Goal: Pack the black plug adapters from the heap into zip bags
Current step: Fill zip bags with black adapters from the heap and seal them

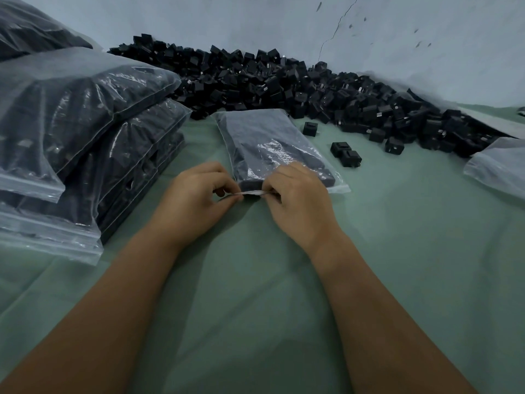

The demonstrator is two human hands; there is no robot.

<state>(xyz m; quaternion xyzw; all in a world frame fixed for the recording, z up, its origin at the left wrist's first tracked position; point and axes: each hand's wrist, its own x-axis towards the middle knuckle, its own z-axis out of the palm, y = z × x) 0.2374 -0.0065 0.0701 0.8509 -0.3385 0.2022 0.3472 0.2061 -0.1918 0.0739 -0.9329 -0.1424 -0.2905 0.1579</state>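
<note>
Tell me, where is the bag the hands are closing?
In the head view, the zip bag lies mid-table on the green cloth, just before the adapter heap, right of the stacked full bags.

Packing workroom: adapter heap point(298, 89) at 12, filled bags point(85, 123) stacked at 9, green sheet point(255, 280), bare wall point(227, 18).

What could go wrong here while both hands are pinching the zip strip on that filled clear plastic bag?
1. The left hand and right hand pinch only part of the zip strip of the filled clear plastic bag; the corner right of the right hand may stay unsealed and let adapters out.
2. The stack of filled clear bags on the left overhangs and looks slippery, so it may slide.
3. The few loose black plug adapters on the green cloth could go unpacked.
</note>
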